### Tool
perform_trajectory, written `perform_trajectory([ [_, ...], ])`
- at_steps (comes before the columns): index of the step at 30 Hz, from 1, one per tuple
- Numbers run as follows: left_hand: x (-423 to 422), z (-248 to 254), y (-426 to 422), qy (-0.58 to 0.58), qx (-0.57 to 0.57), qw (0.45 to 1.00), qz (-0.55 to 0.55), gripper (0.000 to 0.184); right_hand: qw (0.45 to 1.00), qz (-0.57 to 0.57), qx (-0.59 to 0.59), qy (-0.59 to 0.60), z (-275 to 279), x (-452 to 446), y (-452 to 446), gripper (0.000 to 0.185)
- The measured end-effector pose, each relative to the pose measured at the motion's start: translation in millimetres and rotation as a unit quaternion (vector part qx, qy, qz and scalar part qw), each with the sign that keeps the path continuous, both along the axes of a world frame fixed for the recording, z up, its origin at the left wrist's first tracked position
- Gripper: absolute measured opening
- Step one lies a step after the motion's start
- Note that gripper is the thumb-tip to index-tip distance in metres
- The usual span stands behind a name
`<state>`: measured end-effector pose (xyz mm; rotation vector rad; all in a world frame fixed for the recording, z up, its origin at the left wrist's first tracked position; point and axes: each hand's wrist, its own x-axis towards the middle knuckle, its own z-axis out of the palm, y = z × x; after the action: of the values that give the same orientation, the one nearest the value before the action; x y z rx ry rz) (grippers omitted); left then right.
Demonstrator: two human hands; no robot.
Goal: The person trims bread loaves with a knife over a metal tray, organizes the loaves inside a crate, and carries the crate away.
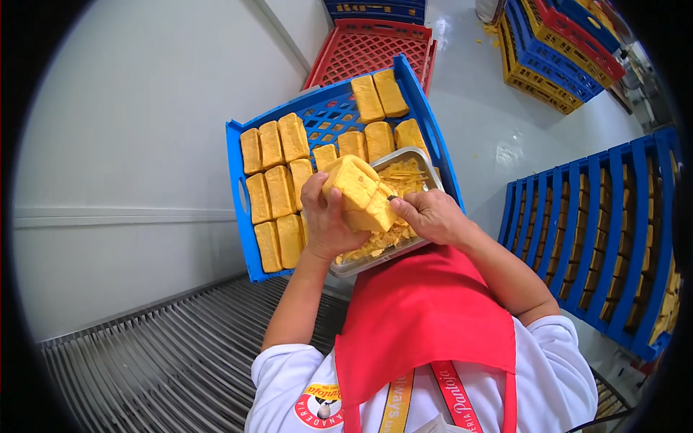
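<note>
A yellow bread loaf (355, 184) with square edges is gripped in my left hand (326, 220), thumb on the near side and fingers around the left side. At the loaf's right end my right hand (433, 215) is closed around a small knife (392, 198). Only a dark bit of the knife shows by the thumb; the rest is hidden. Beneath both hands a metal tray (346, 270) tilts against the red apron, holding many thin yellow crust trimmings (404, 177).
Rows of loaves (273, 144) lie in a blue plastic crate (238, 155) under the tray. A red crate (375, 50) is behind it. To the right stand blue racks of loaves (556, 231) and stacked crates (548, 65). A white wall (144, 130) runs along the left.
</note>
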<state>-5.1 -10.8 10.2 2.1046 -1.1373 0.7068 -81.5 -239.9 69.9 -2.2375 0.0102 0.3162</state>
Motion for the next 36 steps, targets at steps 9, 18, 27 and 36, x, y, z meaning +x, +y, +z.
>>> perform_trajectory([
  [9,-11.2,-9.5,5.6,0.078,-0.013,0.995,0.065,0.131,0.949,-0.137,0.224,0.172,-13.2,1.6,3.4,0.066],
  [18,-30.3,-22.0,-11.0,0.105,-0.049,0.977,0.18,0.138,0.99,-0.105,0.096,-0.019,-15.6,0.8,25.4,0.076],
  [27,-34.8,-28.5,-15.0,0.085,-0.063,0.974,0.199,0.135,0.978,-0.091,0.185,0.012,-18.8,-6.4,41.5,0.071],
  [36,-24.2,-0.7,31.5,0.17,0.013,0.984,0.052,0.137,0.997,0.052,-0.001,-0.049,13.9,6.1,8.0,0.061],
])
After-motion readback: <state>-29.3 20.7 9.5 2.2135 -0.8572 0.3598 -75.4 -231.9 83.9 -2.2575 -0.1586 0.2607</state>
